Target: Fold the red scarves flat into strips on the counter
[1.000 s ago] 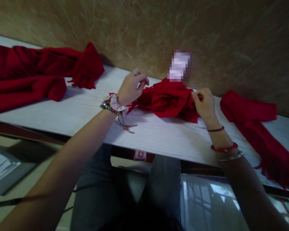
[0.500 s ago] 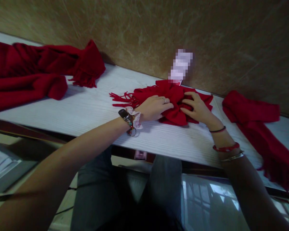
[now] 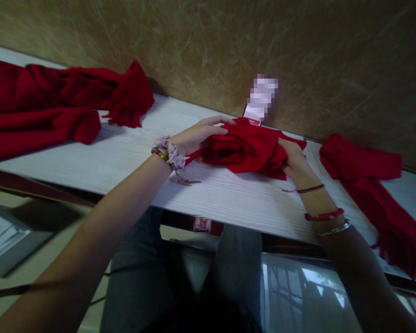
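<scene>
A bunched red scarf (image 3: 246, 147) lies on the white wooden table (image 3: 131, 162) in front of me. My left hand (image 3: 197, 135) grips its left side, thumb under and fingers over the fabric. My right hand (image 3: 293, 156) holds its right end, with the fingers tucked into the cloth. The scarf looks folded into a thick bundle between both hands. Bracelets and a scrunchie sit on my left wrist, and thin bands on my right wrist.
A second red scarf (image 3: 52, 106) sprawls at the table's far left. A third red scarf (image 3: 374, 185) with fringe lies at the right. A brown wall (image 3: 229, 41) runs close behind the table. A small pink-and-white box stands against it behind the bundle.
Both hands went from pressing flat on the scarf to gripping its ends. The fringe that stuck out at the left is now folded in, and the bundle is lifted slightly.
</scene>
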Demonstrator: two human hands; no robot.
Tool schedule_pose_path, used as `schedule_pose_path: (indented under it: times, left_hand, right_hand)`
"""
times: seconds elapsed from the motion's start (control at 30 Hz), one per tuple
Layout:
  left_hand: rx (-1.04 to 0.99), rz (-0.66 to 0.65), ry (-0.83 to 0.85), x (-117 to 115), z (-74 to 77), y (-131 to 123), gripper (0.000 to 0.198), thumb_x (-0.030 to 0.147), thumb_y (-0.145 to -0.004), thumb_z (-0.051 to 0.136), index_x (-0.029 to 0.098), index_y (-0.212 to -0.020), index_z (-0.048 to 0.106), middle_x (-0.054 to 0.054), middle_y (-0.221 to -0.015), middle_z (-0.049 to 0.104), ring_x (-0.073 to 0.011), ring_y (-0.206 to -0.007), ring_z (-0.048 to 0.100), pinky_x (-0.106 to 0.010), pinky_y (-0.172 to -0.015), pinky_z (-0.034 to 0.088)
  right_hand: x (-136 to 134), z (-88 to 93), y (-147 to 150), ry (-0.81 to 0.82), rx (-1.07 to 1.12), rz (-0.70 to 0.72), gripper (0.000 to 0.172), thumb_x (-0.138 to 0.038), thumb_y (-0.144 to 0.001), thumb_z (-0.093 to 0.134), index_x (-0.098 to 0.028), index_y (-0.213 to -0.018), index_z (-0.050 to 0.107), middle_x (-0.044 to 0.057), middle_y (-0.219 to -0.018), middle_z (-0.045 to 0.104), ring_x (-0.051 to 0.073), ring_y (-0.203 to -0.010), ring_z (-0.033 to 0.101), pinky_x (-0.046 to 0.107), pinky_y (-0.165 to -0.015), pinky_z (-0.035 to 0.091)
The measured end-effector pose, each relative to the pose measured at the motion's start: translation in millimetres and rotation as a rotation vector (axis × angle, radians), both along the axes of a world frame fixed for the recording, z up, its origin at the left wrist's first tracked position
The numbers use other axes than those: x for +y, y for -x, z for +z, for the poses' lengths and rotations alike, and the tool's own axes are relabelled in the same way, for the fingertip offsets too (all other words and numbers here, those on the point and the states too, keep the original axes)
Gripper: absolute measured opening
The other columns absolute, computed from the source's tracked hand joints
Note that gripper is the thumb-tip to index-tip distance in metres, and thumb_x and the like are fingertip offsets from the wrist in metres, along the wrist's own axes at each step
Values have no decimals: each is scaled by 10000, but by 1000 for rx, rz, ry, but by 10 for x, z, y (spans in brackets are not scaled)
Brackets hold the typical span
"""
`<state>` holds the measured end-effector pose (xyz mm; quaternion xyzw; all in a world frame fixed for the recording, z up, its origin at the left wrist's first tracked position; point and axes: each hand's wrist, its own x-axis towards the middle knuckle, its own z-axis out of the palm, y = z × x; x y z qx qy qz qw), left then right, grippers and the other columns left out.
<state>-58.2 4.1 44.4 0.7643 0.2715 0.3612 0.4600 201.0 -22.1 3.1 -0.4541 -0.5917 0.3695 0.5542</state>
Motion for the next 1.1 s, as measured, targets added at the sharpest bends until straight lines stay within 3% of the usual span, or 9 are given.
schedule_pose_path:
  times: [0.07, 0.17, 0.27, 0.37, 0.43, 0.57, 0.7, 0.93, 1.1]
  left_hand:
    - [-20, -72, -28, -76, 93, 41, 311, 129, -848, 393, 165, -1136, 505, -48, -930, 635, -156, -814, 635, -279, -671, 514]
    - [61, -57, -164, -43, 97, 98, 315, 178, -871, 415, 182, -1177, 492, -36, -900, 634, -151, -778, 630, -273, -655, 502]
    - [294, 222, -453, 93, -42, 88, 325, 138, -787, 527, 174, -1109, 545, -48, -882, 623, -185, -835, 598, -315, -724, 484]
    - [419, 441, -741, 116, -129, 8, 370, 53, -718, 510, 144, -1070, 575, -101, -1000, 580, -232, -954, 542, -367, -804, 443]
    - [399, 329, -866, 33, -111, -60, 349, 45, -725, 474, 169, -1028, 596, -87, -1034, 568, -221, -978, 528, -360, -832, 423]
    - [503, -88, -938, -130, -60, -143, 249, 181, -787, 511, 199, -1016, 607, -54, -994, 599, -183, -928, 552, -306, -832, 411]
    - [663, -160, -913, -53, -116, -106, 333, 330, -756, 604, 185, -1057, 599, -72, -1032, 600, -189, -934, 552, -284, -812, 408]
    - [440, 56, -843, 6, -55, -39, 134, 202, -825, 487, 184, -828, 620, -24, -847, 609, -161, -819, 553, -298, -734, 409]
    - [57, 545, -699, 112, 63, 145, 90, 263, -883, 473, 219, -812, 507, 34, -783, 534, -93, -742, 474, -273, -653, 386]
  right_hand:
    - [-39, 63, -43, -2, 22, 26, 177, -418, -776, 500, -271, -819, 587, 1, -797, 645, 207, -747, 613, 402, -700, 515]
    - [-114, 177, -56, -110, -241, 20, 210, -428, -798, 452, -267, -764, 582, 21, -807, 629, 222, -808, 595, 425, -750, 493]
    - [-157, 227, 2, -273, -566, -120, 144, -350, -719, 573, -234, -643, 532, 45, -797, 577, 236, -847, 545, 446, -820, 447]
    - [-175, 214, 74, -413, -779, -281, 77, -212, -675, 609, -223, -731, 556, 74, -902, 544, 250, -909, 510, 463, -870, 413]
    - [-187, 201, 101, -481, -882, -249, 122, -156, -697, 570, -229, -792, 587, 81, -966, 533, 253, -951, 504, 467, -881, 410]
    - [-215, 197, 95, -511, -997, 4, 167, -145, -753, 517, -242, -793, 647, 73, -1032, 544, 255, -1024, 498, 466, -893, 414]
    - [-222, 207, 66, -484, -1009, 138, 206, -291, -779, 566, -246, -958, 657, 86, -1169, 518, 276, -1127, 450, 506, -953, 370]
    - [-263, 260, 148, -548, -909, 103, 60, -237, -749, 599, -247, -707, 639, 44, -1054, 592, 269, -1073, 495, 508, -958, 358]
    - [-238, 368, -12, -561, -510, -361, 136, -294, -823, 514, -258, -703, 566, 41, -840, 571, 222, -865, 547, 442, -816, 440]
